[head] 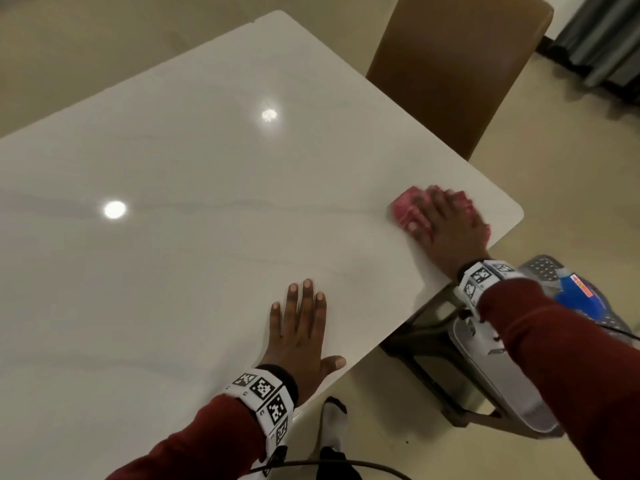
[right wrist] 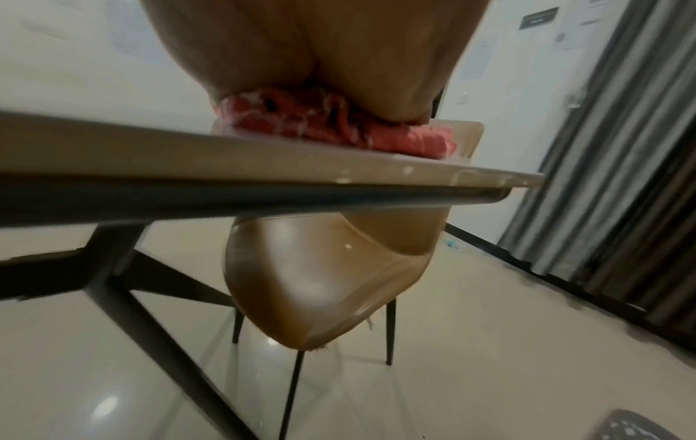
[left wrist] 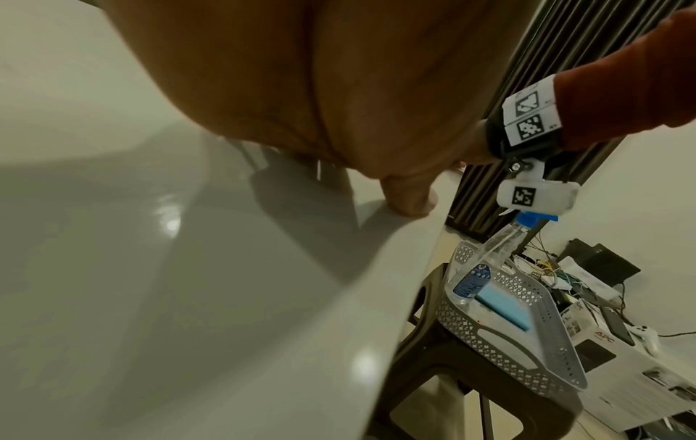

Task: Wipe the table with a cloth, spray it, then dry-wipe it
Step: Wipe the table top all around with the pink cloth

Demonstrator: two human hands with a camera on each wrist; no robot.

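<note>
The white glossy table (head: 207, 168) fills the head view. My right hand (head: 446, 223) lies flat over a red checked cloth (head: 407, 206) and presses it onto the tabletop close to the table's near right corner. The right wrist view shows the cloth (right wrist: 324, 125) bunched under the palm near the table edge (right wrist: 263, 166). My left hand (head: 301, 327) rests flat on the table near its front edge, fingers straight and holding nothing. A clear spray bottle (left wrist: 485, 262) with a blue nozzle leans in a grey basket (left wrist: 527, 342) beside the table.
A brown leather chair (head: 457, 71) stands against the table's right side. The basket sits on a dark stool (left wrist: 452, 372) and also holds a blue cloth (left wrist: 504, 309). Dark curtains (head: 602, 36) hang at the far right. Boxes and cables lie beyond the stool.
</note>
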